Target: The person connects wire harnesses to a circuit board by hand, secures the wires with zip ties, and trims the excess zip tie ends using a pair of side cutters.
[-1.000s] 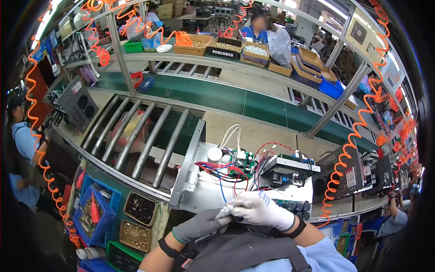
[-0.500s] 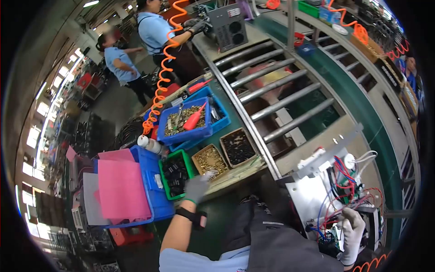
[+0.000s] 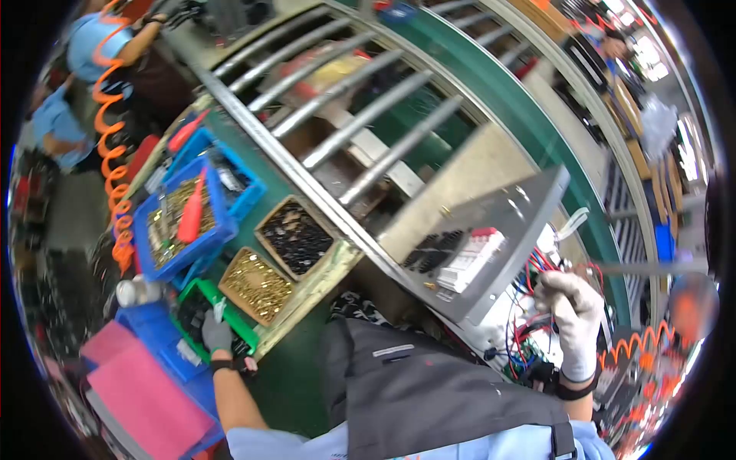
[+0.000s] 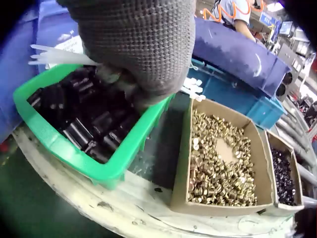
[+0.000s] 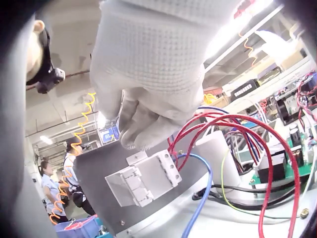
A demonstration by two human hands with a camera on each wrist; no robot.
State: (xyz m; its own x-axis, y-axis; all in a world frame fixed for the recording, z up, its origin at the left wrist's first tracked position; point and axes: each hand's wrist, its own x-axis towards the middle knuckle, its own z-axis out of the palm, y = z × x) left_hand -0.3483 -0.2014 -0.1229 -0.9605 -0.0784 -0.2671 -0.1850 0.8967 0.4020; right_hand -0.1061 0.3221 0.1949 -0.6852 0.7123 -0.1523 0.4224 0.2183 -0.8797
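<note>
Left grip (image 3: 217,336) holding white bundle (image 3: 220,309) at green bin (image 3: 241,325) — right grip (image 3: 572,316), white-gloved, near red wires (image 3: 540,262).

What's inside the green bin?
Shiny black parts lie in the green bin. The gloved left hand covers some of it, so whatever is beneath the hand, or under the top parts, can't be seen.

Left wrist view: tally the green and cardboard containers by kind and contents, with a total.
Green bin with black parts: 1
Cardboard box with brass-coloured pieces: 1
Second cardboard box with small black pieces: 1
Total: 3
</note>
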